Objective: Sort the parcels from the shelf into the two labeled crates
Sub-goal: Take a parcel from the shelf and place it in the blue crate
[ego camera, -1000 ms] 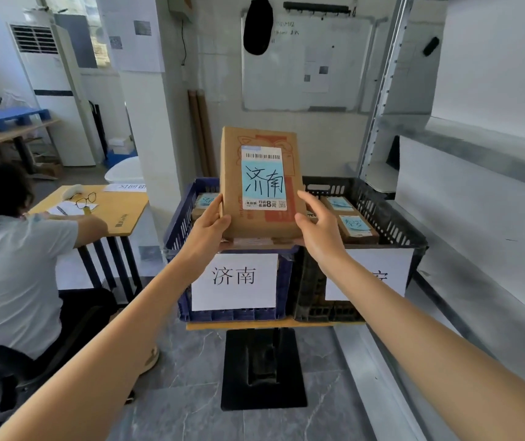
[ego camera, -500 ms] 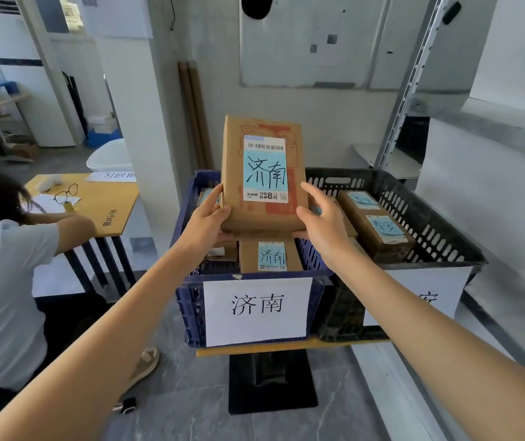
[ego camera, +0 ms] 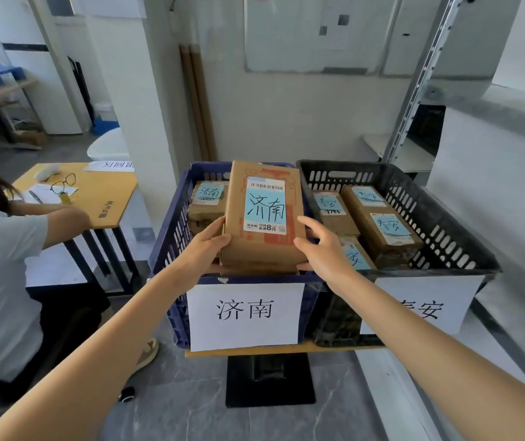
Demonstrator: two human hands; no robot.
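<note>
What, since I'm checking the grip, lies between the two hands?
The parcel, in the head view: the left hand grips its left edge, the right hand touches its right edge.

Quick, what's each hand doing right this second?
Left hand: grips the brown cardboard parcel with a blue label by its left edge.
Right hand: open, fingers straight beside that parcel.

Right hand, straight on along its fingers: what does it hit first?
The 济南-labelled parcel. The right hand points left and away, at that parcel's right edge. Its fingertips look to be at or just off the edge; depth is unclear.
</note>
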